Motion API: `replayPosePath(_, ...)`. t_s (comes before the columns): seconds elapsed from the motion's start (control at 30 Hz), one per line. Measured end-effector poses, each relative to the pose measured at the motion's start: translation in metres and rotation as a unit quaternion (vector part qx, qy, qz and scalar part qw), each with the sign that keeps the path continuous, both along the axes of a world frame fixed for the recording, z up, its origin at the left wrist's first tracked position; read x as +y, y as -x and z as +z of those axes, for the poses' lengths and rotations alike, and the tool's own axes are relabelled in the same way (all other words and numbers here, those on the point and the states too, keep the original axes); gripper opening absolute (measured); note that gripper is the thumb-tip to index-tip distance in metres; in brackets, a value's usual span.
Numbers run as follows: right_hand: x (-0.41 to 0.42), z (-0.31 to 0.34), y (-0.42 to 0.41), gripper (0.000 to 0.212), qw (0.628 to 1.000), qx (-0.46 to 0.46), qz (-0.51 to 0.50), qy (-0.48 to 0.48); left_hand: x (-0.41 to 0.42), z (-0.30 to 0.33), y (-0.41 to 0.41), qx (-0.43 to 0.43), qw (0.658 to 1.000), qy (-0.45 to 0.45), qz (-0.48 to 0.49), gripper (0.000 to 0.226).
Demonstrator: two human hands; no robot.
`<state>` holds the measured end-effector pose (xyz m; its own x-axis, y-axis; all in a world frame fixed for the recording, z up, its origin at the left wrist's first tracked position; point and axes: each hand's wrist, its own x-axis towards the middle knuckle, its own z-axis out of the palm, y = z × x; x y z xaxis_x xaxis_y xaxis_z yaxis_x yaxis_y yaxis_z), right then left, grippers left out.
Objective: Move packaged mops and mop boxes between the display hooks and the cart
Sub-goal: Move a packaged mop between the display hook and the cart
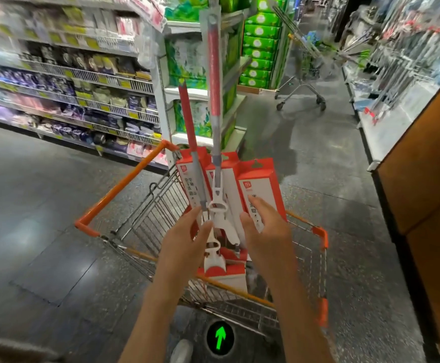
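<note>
- Mops (215, 142) and mop boxes (262, 189): standing upright in the cart (124, 184), two red-and-grey handles rising well above the basket, three red-and-white boxes side by side behind them.
- Left hand (184, 239) and right hand (264, 226): both reaching in with fingers released, grasping nothing; left fingertips at or just short of the white mop head fitting (217, 205), right over the front of the nearest box.
- Likely trouble: tall handles tipping sideways once one is lifted, being only loosely propped; boxes toppling if nudged; a handle catching the shelving (203, 95) close ahead.
- Also possible: cart rolling on the smooth floor (43, 226) under a push.
- Room: supermarket aisle, dark speckled floor, stocked shelves on the left, hanging mop display (407, 69) on the right, a second cart (305, 82) further down.
</note>
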<state>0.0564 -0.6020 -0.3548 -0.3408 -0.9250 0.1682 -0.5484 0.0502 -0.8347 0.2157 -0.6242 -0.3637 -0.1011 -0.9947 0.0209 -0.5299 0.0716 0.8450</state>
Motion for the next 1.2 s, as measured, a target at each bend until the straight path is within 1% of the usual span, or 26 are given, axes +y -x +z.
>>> replayPosePath(0.07,-0.028,-0.008,-0.006,0.042,1.000,0.015,0.002,0.011,-0.033,-0.012,-0.005,0.001,1.000,-0.017,0.002,0.049)
replayPosePath(0.17,-0.078,-0.023,-0.020,0.042,1.000,0.009,0.007,0.010,-0.091,-0.029,-0.013,-0.013,1.000,-0.010,-0.003,0.057)
replayPosePath(0.23,-0.114,-0.035,-0.030,0.042,1.000,-0.001,0.007,-0.009,-0.128,-0.040,-0.019,-0.015,1.000,-0.006,-0.009,0.053)
replayPosePath(0.33,-0.167,-0.058,-0.047,0.041,0.998,-0.023,0.007,-0.053,-0.178,-0.060,-0.026,-0.008,1.000,-0.021,-0.012,0.039)
replayPosePath(0.43,-0.216,-0.087,-0.056,0.040,0.994,-0.074,-0.011,-0.085,-0.223,-0.083,-0.032,0.019,0.998,-0.056,-0.007,0.031)
replayPosePath(0.5,-0.246,-0.108,-0.058,0.037,0.988,-0.113,-0.032,-0.104,-0.254,-0.100,-0.033,0.059,0.994,-0.093,-0.004,0.025)
replayPosePath(0.57,-0.272,-0.129,-0.057,0.037,0.979,-0.149,-0.047,-0.128,-0.284,-0.118,-0.031,0.087,0.989,-0.117,-0.001,0.026)
replayPosePath(0.7,-0.315,-0.174,-0.053,0.042,0.964,-0.186,-0.055,-0.181,-0.338,-0.160,-0.021,0.119,0.977,-0.177,-0.021,0.039)
replayPosePath(0.8,-0.338,-0.206,-0.054,0.040,0.951,-0.214,-0.067,-0.214,-0.363,-0.187,-0.010,0.126,0.971,-0.198,-0.047,0.039)
replayPosePath(0.9,-0.354,-0.233,-0.059,0.038,0.933,-0.261,-0.089,-0.231,-0.374,-0.211,0.000,0.147,0.964,-0.205,-0.078,0.030)
replayPosePath(1.03,-0.360,-0.256,-0.060,0.031,0.915,-0.309,-0.106,-0.238,-0.381,-0.235,0.000,0.127,0.974,-0.178,-0.054,0.030)
replayPosePath(1.1,-0.358,-0.261,-0.059,0.024,0.908,-0.327,-0.112,-0.236,-0.380,-0.238,-0.001,0.119,0.979,-0.156,-0.055,0.029)
replayPosePath(1.2,-0.354,-0.262,-0.058,0.023,0.905,-0.338,-0.111,-0.234,-0.378,-0.237,-0.001,0.121,0.982,-0.139,-0.049,0.035)
